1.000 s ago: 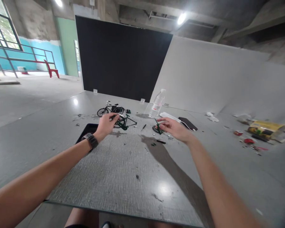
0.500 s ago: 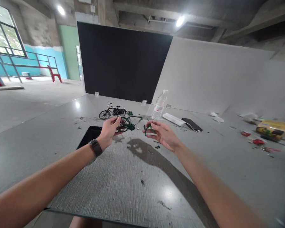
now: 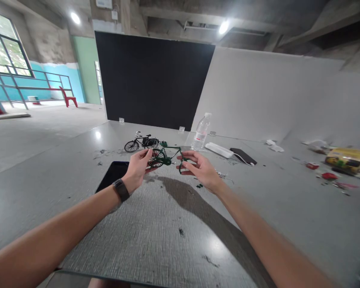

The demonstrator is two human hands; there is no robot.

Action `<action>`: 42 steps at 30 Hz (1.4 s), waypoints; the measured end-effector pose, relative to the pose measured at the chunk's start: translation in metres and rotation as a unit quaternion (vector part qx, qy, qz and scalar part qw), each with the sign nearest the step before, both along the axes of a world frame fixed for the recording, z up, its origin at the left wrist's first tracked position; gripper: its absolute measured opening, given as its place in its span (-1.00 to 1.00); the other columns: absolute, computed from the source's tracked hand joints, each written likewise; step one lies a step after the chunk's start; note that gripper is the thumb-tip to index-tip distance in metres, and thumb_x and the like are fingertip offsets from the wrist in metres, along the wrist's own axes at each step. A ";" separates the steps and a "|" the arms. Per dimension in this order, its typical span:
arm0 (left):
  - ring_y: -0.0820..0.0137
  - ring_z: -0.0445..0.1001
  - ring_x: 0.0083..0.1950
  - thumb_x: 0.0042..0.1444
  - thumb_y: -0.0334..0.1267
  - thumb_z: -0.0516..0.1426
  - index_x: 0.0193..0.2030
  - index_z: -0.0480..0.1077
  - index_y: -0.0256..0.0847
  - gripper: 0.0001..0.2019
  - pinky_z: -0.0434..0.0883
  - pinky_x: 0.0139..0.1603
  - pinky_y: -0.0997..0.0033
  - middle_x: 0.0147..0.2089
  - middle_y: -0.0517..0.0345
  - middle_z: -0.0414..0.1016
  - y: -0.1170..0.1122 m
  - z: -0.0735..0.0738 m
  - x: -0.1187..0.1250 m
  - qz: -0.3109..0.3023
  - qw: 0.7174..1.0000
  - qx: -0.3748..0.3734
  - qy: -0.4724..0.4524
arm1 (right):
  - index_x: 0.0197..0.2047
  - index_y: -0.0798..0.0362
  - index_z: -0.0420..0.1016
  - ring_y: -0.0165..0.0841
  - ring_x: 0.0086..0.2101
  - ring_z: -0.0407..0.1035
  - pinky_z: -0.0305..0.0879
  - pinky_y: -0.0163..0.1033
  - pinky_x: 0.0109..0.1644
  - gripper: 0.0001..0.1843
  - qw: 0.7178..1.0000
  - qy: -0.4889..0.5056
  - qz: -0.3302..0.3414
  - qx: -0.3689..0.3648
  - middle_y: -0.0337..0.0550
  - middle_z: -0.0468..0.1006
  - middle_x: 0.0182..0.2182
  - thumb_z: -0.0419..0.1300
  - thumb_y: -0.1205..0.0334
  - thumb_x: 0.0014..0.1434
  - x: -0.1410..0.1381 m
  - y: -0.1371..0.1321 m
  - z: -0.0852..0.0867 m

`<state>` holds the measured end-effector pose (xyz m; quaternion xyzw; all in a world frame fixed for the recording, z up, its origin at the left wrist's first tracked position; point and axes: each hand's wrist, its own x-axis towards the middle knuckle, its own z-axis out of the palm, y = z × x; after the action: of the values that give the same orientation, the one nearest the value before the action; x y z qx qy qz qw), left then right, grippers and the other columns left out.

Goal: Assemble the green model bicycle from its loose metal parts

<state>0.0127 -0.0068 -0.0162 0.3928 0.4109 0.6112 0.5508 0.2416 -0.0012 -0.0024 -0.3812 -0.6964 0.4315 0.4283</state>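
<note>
Left of the bottle [image 3: 201,132], I've got the green bike frame [image 3: 167,161]: left grip [image 3: 139,165] pinching its rear wheel [image 3: 157,159], right grip [image 3: 203,169] pinching the fork [image 3: 182,155]. I'd hold the left dead still and bring the fork in square. Fingers [image 3: 192,154] hide most of it, can't tell if it's seated.

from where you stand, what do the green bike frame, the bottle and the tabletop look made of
Green bike frame: painted metal or coloured plastic; the even green coat hides which. 
Bottle: probably clear, shiny plastic, judging by its see-through wall. 
Tabletop: glossy, streaked grey, mirroring the lamps; perhaps glass-covered or laminate, I can't tell.
</note>
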 end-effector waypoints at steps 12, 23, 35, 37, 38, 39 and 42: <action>0.43 0.52 -0.28 0.20 -0.10 0.20 -0.27 0.45 -0.20 -0.80 0.57 -0.21 0.27 -0.08 0.06 0.50 0.000 -0.001 0.000 -0.005 1.000 0.002 -0.013 | 0.10 -0.02 0.35 -0.26 -0.16 0.53 0.57 -0.05 -0.11 -0.59 1.000 0.011 -0.005 0.005 0.00 0.47 0.11 0.22 0.05 0.23 -0.001 -0.002 0.002; 0.39 0.53 -0.24 0.19 -0.13 0.21 -0.26 0.46 -0.23 -0.81 0.57 -0.25 0.31 -0.10 0.03 0.50 -0.002 0.000 0.001 -0.019 1.000 0.007 -0.016 | 0.10 -0.02 0.37 -0.25 -0.11 0.52 0.50 -0.02 0.05 -0.56 0.999 0.050 -0.014 0.018 -0.01 0.49 0.09 0.28 0.08 0.19 -0.003 -0.003 0.004; 0.40 0.44 -0.30 0.25 0.02 0.09 -0.24 0.48 -0.22 -0.66 0.39 -0.34 0.47 -0.29 0.09 0.50 -0.003 -0.003 0.003 0.006 0.963 0.169 0.208 | 0.01 -0.03 0.40 -0.21 -0.10 0.52 0.46 0.02 0.09 -0.53 0.990 0.127 -0.065 0.011 -0.08 0.61 -0.08 0.37 0.03 0.08 -0.008 -0.003 0.008; 0.38 0.46 -0.28 0.26 0.01 0.09 -0.17 0.51 -0.22 -0.66 0.37 -0.32 0.47 -0.27 0.07 0.54 -0.003 -0.002 0.003 -0.011 0.943 0.211 0.257 | 0.01 -0.01 0.41 -0.21 -0.10 0.52 0.46 0.01 0.09 -0.55 0.991 0.127 -0.048 0.003 -0.06 0.61 -0.09 0.36 0.04 0.09 -0.012 -0.005 0.008; 0.36 0.47 -0.27 0.24 0.00 0.11 -0.13 0.52 -0.21 -0.67 0.37 -0.32 0.46 -0.25 0.06 0.56 -0.004 -0.001 0.003 -0.022 0.938 0.218 0.269 | 0.01 0.00 0.42 -0.22 -0.11 0.52 0.46 0.01 0.09 -0.56 0.992 0.125 -0.036 -0.001 -0.05 0.61 -0.09 0.36 0.05 0.09 -0.013 -0.006 0.007; 0.35 0.49 -0.27 0.21 0.00 0.15 -0.12 0.54 -0.22 -0.67 0.37 -0.32 0.45 -0.24 0.04 0.57 -0.004 0.000 0.003 -0.033 0.936 0.215 0.278 | 0.01 0.01 0.43 -0.23 -0.11 0.52 0.46 0.00 0.09 -0.56 0.992 0.120 -0.026 -0.005 -0.05 0.61 -0.09 0.36 0.05 0.10 -0.015 -0.007 0.007; 0.31 0.52 -0.29 0.16 0.00 0.20 -0.20 0.58 -0.25 -0.67 0.37 -0.36 0.42 -0.24 0.00 0.61 -0.005 0.006 0.000 -0.063 0.940 0.181 0.281 | 0.03 0.01 0.43 -0.24 -0.13 0.52 0.47 0.01 0.08 -0.54 0.994 0.103 -0.022 -0.001 -0.04 0.58 -0.06 0.36 0.05 0.10 -0.017 -0.010 0.008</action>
<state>0.0130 -0.0117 -0.0105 0.6666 0.4055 0.5043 0.3699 0.2245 -0.0113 0.0051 -0.3507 -0.6395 0.4599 0.5064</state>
